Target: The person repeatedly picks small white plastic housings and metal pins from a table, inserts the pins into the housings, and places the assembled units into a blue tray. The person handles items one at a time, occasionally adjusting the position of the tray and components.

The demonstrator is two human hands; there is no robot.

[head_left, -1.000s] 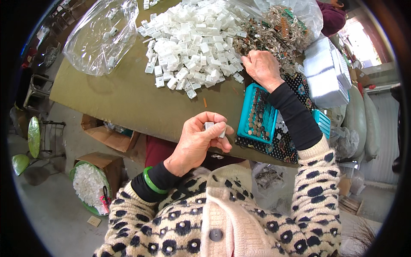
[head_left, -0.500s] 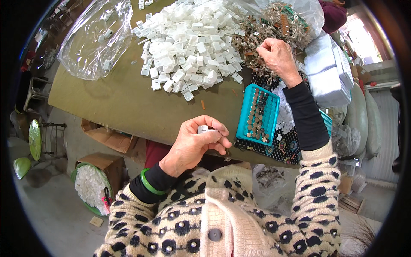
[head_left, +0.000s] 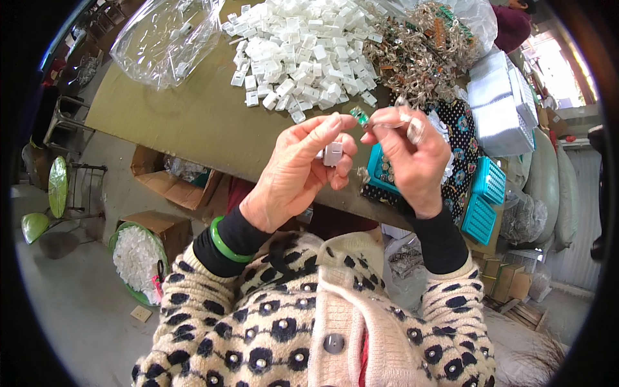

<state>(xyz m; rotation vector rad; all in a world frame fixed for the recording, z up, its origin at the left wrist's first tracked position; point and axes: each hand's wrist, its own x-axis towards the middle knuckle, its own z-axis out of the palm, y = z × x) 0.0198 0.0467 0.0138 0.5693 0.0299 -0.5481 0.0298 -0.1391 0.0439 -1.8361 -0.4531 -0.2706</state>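
My left hand [head_left: 296, 171] is raised above the table edge and pinches a small white plastic housing [head_left: 333, 154] between thumb and fingers. Beside it, my right hand [head_left: 409, 155] holds a small metal part with a green piece [head_left: 360, 117] at its fingertips, close to the white housing. Behind both hands a heap of white plastic housings [head_left: 303, 51] lies on the brown table [head_left: 187, 122]. A pile of metal parts [head_left: 419, 55] lies to the right of the heap.
A teal basket [head_left: 385, 173] sits partly hidden behind my right hand, with more teal baskets [head_left: 485, 200] to the right. A clear plastic bag [head_left: 164, 39] lies at the table's far left. A green tub of white pieces [head_left: 135, 258] and cardboard boxes stand on the floor.
My right hand left the pile of metal parts and came back toward me with a part. My left hand rose with the white housing, and the two hands now meet.
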